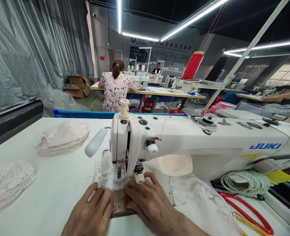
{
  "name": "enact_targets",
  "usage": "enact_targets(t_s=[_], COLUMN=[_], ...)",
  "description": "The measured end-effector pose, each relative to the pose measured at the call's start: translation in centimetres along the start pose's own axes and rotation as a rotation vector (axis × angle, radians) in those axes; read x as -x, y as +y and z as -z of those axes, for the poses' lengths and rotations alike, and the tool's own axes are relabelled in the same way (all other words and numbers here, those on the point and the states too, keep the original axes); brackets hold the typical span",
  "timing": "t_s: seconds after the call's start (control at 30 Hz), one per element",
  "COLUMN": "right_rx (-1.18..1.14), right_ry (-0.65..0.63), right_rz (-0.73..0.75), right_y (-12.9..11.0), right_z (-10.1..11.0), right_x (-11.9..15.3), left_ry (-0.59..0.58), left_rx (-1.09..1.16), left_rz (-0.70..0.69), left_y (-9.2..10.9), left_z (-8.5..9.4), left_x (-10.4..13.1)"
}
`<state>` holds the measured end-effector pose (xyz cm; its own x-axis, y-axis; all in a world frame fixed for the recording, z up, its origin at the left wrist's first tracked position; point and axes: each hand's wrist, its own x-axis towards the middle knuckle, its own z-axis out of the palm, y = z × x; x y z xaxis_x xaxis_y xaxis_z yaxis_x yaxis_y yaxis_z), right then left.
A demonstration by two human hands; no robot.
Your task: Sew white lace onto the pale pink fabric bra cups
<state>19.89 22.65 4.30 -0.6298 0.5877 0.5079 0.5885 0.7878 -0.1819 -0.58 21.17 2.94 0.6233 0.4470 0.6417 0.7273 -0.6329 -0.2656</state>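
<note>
A white sewing machine (pixel 179 134) stands across the table. Under its needle lies a white lace piece (pixel 112 175) with a scalloped near edge. My left hand (pixel 93 206) has its fingertips bent down on the near left part of that edge. On the right side of the edge, close to the presser foot, rests my right hand (pixel 151 200), its fingers bent together over the lace, the thumb below. Just right of the machine's head, a pale cup-shaped piece (pixel 176 164) lies beneath the arm, with more white lace (pixel 199 196) nearer the front.
Lace stacks lie at left (pixel 63 137) and far left (pixel 9 183). At right are a coiled pale cord (pixel 245 183) and red-handled scissors (pixel 250 209). A red thread cone (pixel 193 65) stands behind the machine. A person (pixel 116 85) sits at another table ahead.
</note>
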Motion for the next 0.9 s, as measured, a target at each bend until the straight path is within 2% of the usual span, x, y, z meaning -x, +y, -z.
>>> enact_targets(t_s=[0.23, 0.4, 0.6, 0.77, 0.9], right_rx=[0.001, 0.009, 0.010, 0.032, -0.003], right_ry=[0.004, 0.009, -0.009, -0.048, -0.119], right_rz=[-0.039, -0.060, -0.063, -0.051, 0.062], right_y=[0.3, 0.6, 0.7, 0.5, -0.9], right_z=[-0.1, 0.0, 0.0, -0.1, 1.3], right_x=[-0.1, -0.1, -0.4, -0.8, -0.8], left_ry=[-0.037, -0.082, -0.306, -0.405, -0.435], left_rx=[0.019, 0.015, 0.060, -0.004, -0.062], left_rz=[0.072, 0.087, 0.085, 0.069, 0.113], left_y=[-0.4, -2.3, -5.0, -5.1, -5.0], left_z=[-0.5, -0.6, 0.0, 0.7, 2.2], left_x=[0.1, -0.3, -0.8, -1.2, -0.5])
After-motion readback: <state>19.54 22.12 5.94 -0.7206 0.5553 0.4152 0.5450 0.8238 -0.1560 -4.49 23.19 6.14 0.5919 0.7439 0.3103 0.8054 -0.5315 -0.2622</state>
